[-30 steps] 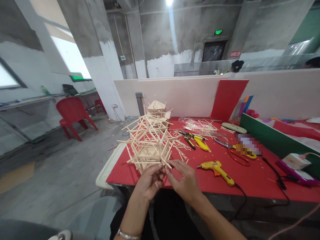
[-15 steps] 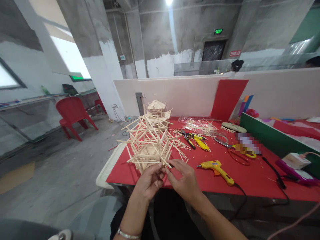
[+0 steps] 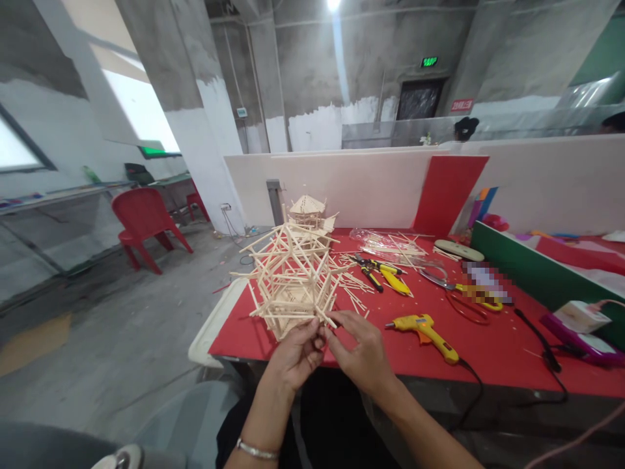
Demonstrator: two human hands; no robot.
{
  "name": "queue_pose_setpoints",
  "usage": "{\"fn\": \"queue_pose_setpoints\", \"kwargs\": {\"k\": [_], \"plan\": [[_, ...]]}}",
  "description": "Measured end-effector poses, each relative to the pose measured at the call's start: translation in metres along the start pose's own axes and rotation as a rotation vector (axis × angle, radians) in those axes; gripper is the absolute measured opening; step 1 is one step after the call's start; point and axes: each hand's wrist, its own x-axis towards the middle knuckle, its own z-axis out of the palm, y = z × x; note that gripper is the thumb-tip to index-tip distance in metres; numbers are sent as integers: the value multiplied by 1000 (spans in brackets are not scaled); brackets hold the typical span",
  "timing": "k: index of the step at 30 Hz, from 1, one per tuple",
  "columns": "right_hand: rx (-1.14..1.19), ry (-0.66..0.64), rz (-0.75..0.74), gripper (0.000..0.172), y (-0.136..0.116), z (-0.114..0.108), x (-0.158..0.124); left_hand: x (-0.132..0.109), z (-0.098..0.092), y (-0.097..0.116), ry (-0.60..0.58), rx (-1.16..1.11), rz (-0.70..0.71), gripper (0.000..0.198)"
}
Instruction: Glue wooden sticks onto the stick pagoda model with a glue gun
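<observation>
A pavilion-like model of thin wooden sticks (image 3: 288, 273) stands at the front left of the red table (image 3: 361, 352). At its near lower corner, my left hand (image 3: 297, 355) has its fingers curled and pinched against the model. From the other side, my right hand (image 3: 359, 345) pinches the same corner, thumb and forefinger around stick ends there. Exactly which stick each fingertip grips is hidden. Behind this model rises a second stick model with a pointed roof (image 3: 307, 207).
A yellow glue gun (image 3: 422, 331) lies right of my hands, its cord over the table edge. Farther back are loose sticks (image 3: 354, 286), pliers (image 3: 374, 268), scissors (image 3: 439, 280) and a plastic bag (image 3: 371, 240). A green board (image 3: 541, 280) stands at right, a white partition (image 3: 332, 189) behind.
Both hands stay at the same corner of the model with hardly any movement. The whole view has shifted very slightly.
</observation>
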Motion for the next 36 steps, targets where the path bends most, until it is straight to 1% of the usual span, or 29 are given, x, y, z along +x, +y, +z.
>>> {"fn": "queue_pose_setpoints", "kwargs": {"k": [4, 8, 17, 20, 26, 32, 36], "plan": [[15, -20, 12, 25, -1, 0, 0, 4, -2, -1, -1, -34, -17, 22], [30, -23, 11, 28, 0, 1, -2, 7, -2, -4, -21, -36, 0, 24], [22, 3, -2, 29, 5, 4, -4, 11, 4, -12, 70, -97, 65, 19], [12, 17, -10, 29, 5, 4, -3, 10, 6, -13, 91, -89, 90, 21], [22, 12, -19, 28, 5, 5, -2, 9, 9, -13, 70, -31, 160, 33], [22, 5, -8, 28, 5, 4, -2, 7, 13, -11, 99, -1, 169, 34], [24, 8, -8, 28, 4, 4, -3, 8, 12, -11, 99, 8, 174, 34]]}}
